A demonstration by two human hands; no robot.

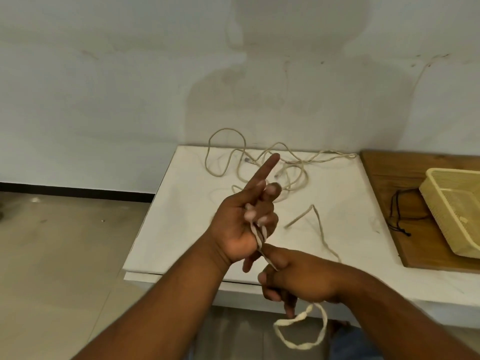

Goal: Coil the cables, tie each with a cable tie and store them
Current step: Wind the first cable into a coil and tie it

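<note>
Hands meet at frame centre: left hand [244, 219] grips doubled strands of a pale, soft cable [291, 320], index finger raised; right hand [298, 279] pinches it lower, a limp loop dangling. The rest sprawls tangled on the smooth white table [194, 203], upper centre. Even tension and equal loops should coil it neatly; a slotted plastic basket [457, 203] sits right

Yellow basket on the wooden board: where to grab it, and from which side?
Probably grip the yellow basket by its long left rim, coming from above-left. It sits upright with its open top up and that rim's lip is exposed. Its right part is out of frame.
</note>
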